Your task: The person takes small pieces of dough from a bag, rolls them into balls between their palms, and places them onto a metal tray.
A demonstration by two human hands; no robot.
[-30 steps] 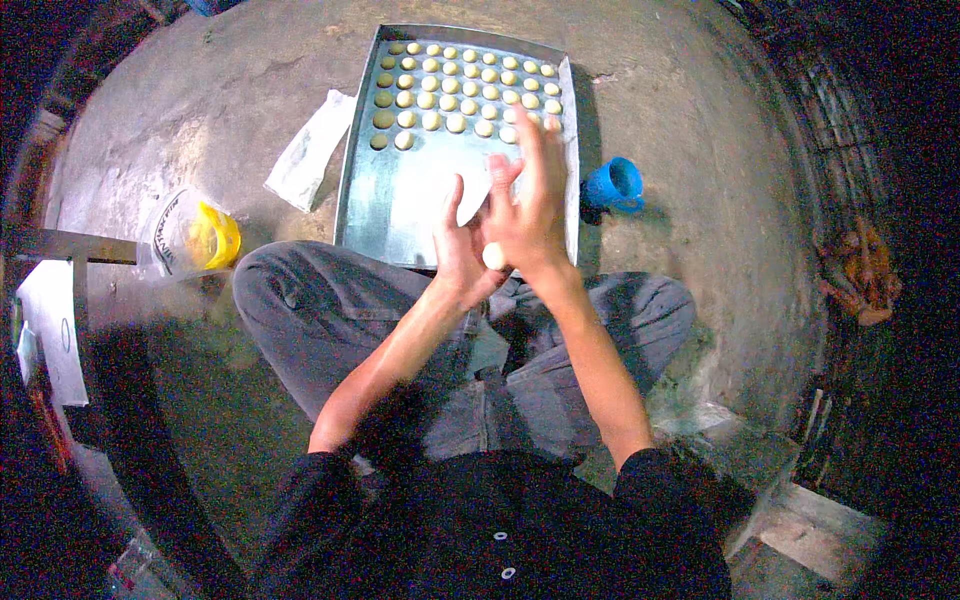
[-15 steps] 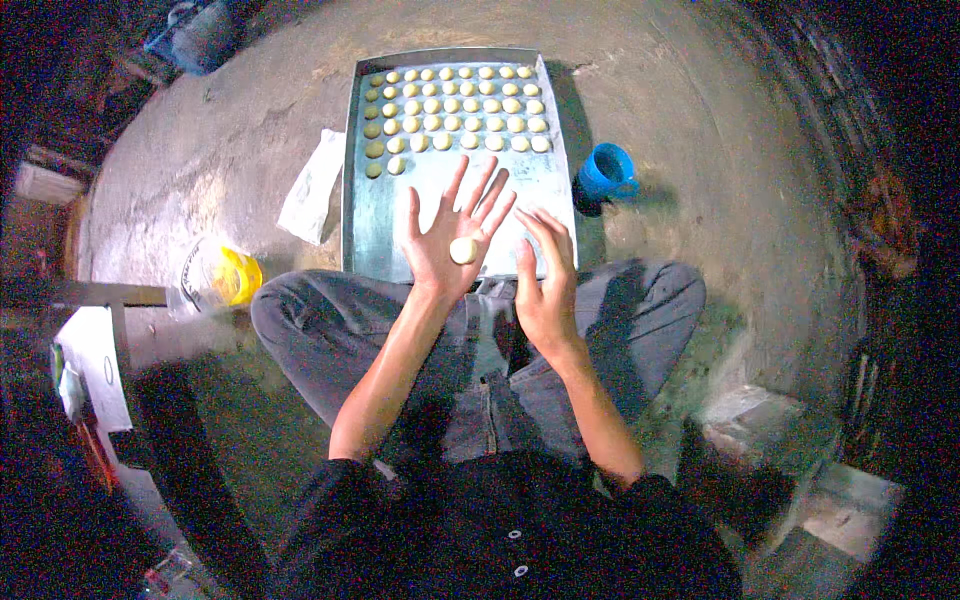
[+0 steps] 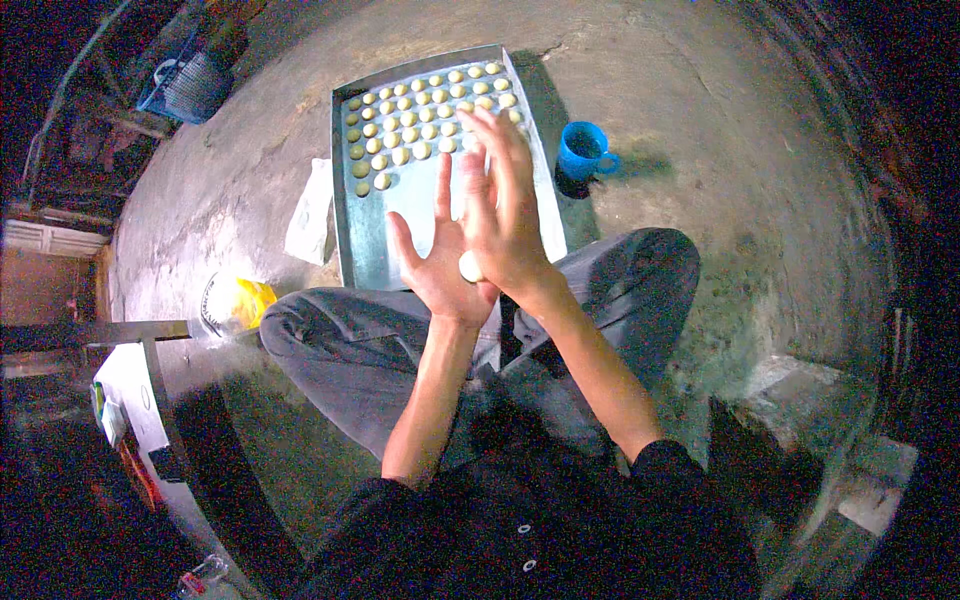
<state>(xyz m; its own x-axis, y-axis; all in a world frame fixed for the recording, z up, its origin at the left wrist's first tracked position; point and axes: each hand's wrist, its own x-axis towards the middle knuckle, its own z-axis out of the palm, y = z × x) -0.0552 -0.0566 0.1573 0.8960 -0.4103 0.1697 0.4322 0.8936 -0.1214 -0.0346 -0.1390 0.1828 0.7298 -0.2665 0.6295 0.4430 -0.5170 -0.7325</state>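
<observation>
A small pale dough ball (image 3: 470, 265) lies on the palm of my left hand (image 3: 445, 270), whose fingers are spread and stretched out. My right hand (image 3: 512, 215) is laid across it from the right, fingers stretched, its palm edge covering part of the ball. Beyond both hands is a shallow metal tray (image 3: 390, 225) on the floor, with rows of similar pale dough balls (image 3: 401, 156) filling its far part. My right fingers hide some of the balls at the tray's right side.
Right of the tray stands a blue mug (image 3: 582, 150). A white sheet or bag (image 3: 312, 215) lies left of it, and a clear container with something yellow (image 3: 240, 303) sits near my left knee. A blue basket (image 3: 190, 88) is at the far left. My crossed legs border the tray's near edge.
My right hand has moved left and over my left palm, now partly covering the dough ball. Before, the hands were apart and the ball lay uncovered. The view has shifted slightly.
</observation>
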